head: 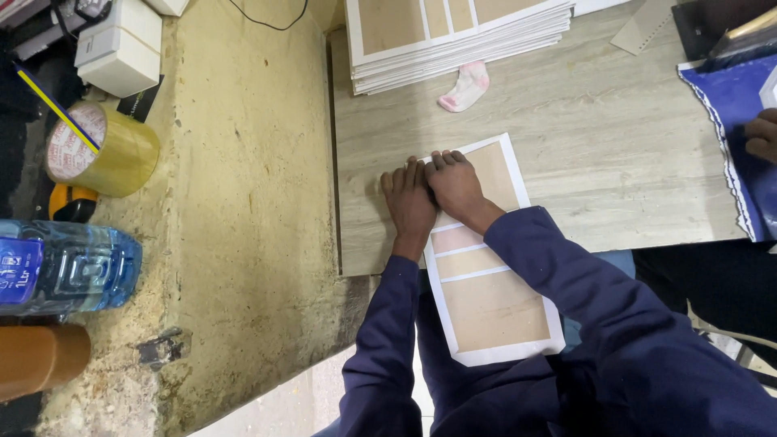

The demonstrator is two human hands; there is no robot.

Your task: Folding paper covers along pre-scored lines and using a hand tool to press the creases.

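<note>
Matt cardboard sheet [486, 275], smooth wood-grain table [615, 154]; glossy tape roll [101, 150]

Pale wood-grain table [615, 162], flat card sheet [486, 283], stacked sheets [453, 40], pink sock [467, 86]

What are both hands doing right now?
Left hand: open, pressing flat on the white-edged brown card, holding nothing.
Right hand: open, flat on the same card beside it.

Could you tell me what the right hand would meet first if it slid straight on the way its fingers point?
Probably the pink sock, then the stack of boards. The right hand lies flat on the board, fingers pointing up the table, bare until then.
</note>
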